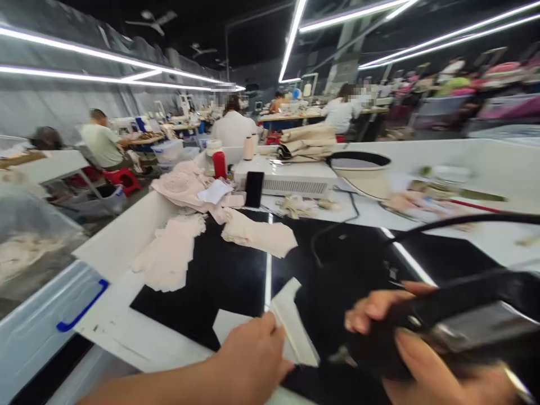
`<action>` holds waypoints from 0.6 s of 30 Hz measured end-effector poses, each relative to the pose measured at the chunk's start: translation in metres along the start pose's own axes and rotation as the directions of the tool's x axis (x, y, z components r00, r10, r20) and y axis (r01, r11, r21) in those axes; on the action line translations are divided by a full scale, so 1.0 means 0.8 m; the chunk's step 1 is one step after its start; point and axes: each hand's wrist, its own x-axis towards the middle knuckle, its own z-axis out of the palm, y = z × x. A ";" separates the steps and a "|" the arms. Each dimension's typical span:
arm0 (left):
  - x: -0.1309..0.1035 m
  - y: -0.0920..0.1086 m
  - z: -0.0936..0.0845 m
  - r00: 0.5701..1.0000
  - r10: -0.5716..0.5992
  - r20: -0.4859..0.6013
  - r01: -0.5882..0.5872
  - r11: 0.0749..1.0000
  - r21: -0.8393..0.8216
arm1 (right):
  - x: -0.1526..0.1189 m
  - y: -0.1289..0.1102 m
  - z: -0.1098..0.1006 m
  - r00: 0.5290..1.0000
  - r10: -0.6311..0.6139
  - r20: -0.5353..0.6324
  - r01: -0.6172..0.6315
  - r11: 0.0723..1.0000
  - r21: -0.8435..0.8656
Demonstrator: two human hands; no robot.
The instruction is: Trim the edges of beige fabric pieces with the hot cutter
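Observation:
My left hand [255, 351] is closed in a pinch at the lower edge of an off-white flat strip [295, 326], which rises past the fingertips. Beneath it, a white sheet [228, 325] lies on the glossy black work surface [236, 275]. On the right, my right hand [430, 357] grips a bulky black tool [476, 332] with a shiny metal part. Motion smears this tool, so its exact kind is unclear. Close to its tip is a small blurred light-coloured bit [342, 357]. Two stacks of pale pink fabric pieces [171, 253] [259, 233] rest farther back.
Behind the fabric stand a black phone [254, 189], a white vented box [287, 179] and a round cream container [363, 171]. A pink bra [181, 183] lies at the left corner. A black cable [459, 220] arches over the right side. Several people sit at workstations beyond.

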 end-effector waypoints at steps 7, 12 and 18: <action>-0.022 -0.017 -0.034 0.996 0.083 -0.035 -0.079 0.992 0.094 | -0.015 -0.057 0.027 0.998 -0.065 -0.011 0.065 0.998 -0.027; -0.021 -0.029 -0.018 0.885 0.367 -0.287 -0.358 0.930 0.087 | -0.026 -0.048 0.028 0.996 -0.087 0.007 0.087 0.996 0.031; -0.003 -0.028 -0.010 0.712 0.616 -0.337 -0.634 0.770 0.068 | -0.031 -0.038 0.033 0.995 -0.101 0.004 0.101 0.994 0.047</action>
